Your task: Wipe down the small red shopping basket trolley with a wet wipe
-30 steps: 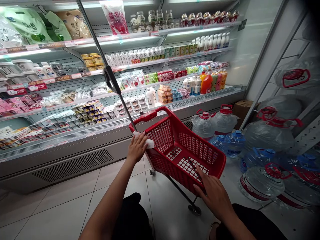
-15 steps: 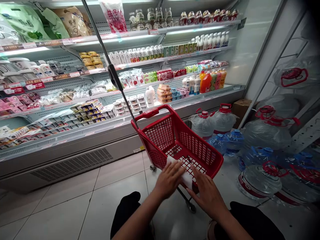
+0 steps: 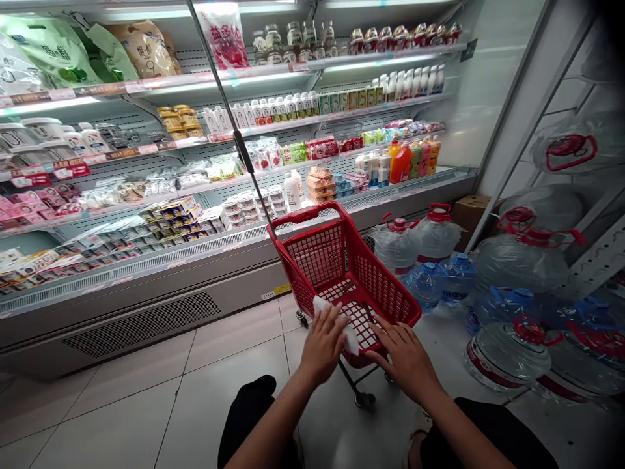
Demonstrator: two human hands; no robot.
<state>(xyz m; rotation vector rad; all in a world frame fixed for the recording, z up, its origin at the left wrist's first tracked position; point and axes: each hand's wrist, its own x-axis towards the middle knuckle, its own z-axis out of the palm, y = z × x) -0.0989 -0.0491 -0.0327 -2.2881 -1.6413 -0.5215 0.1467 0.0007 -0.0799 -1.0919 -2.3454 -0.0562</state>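
A red plastic shopping cart (image 3: 383, 273) with lattice sides stands in front of me. My left hand (image 3: 321, 342) presses a white cloth (image 3: 350, 340) against the cart's near left rim, fingers stretched over it; the cloth shows on both sides of the fingers. At the cart's near end, my right hand (image 3: 407, 358) rests on the rim with its fingers spread and no object in it. Two small dark items, too unclear to name, lie on the basket's grid floor. A grey pole (image 3: 222, 98) rises from the cart's far left corner.
An open refrigerated display (image 3: 170, 306) with several shelves of dairy goods and drinks runs behind the cart. Large water jugs (image 3: 508, 355) and blue-capped bottles (image 3: 424, 283) crowd the right side. Pale floor tiles (image 3: 229, 358) lie to the left. My knees frame the near floor.
The cart has turned slightly, its near end swinging left and its pole tilting right. My left hand has moved left with the cloth along the rim. My right hand stays by the near end.
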